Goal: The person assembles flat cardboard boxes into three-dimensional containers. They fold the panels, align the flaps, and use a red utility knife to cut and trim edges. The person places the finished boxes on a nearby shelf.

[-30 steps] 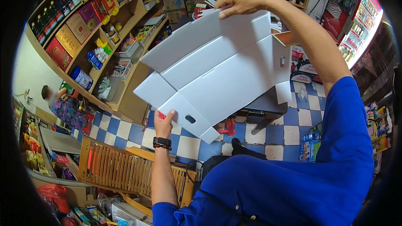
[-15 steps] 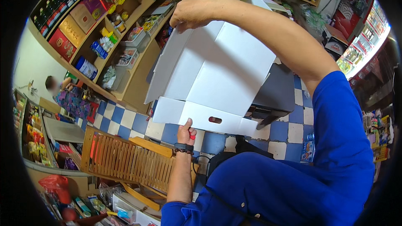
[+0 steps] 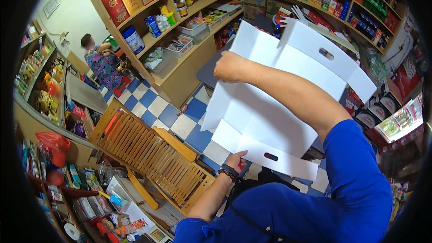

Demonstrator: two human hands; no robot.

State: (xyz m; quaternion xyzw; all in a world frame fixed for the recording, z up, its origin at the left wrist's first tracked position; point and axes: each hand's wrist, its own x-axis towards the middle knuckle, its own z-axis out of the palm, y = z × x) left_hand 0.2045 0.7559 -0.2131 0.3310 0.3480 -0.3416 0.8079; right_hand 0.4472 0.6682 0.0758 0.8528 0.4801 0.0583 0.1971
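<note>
A large unfolded white cardboard box (image 3: 279,103) hangs in front of me, its flaps spread and creased. One handle hole shows in the near flap and another in the far flap. My left hand (image 3: 236,161) is closed on the near flap's edge, thumb on top and the other fingers underneath. It wears a dark band and a beaded bracelet at the wrist. My right arm reaches across above the sheet. My right hand (image 3: 231,67) is closed around the left edge of the cardboard, farther away. Part of the sheet is hidden beneath that forearm.
A slatted wooden lounge chair (image 3: 155,157) stands at the left on blue and white floor tiles (image 3: 168,110). Stocked wooden shelves (image 3: 184,63) curve along the back. At the far left a person (image 3: 102,65) sits. A dark table (image 3: 209,73) lies behind the cardboard. Cluttered goods fill the lower left.
The view has swung, so the shelves and chair appear shifted. The cardboard has tilted and opened wider, showing its far flap with the second hole. Both hands keep their hold.
</note>
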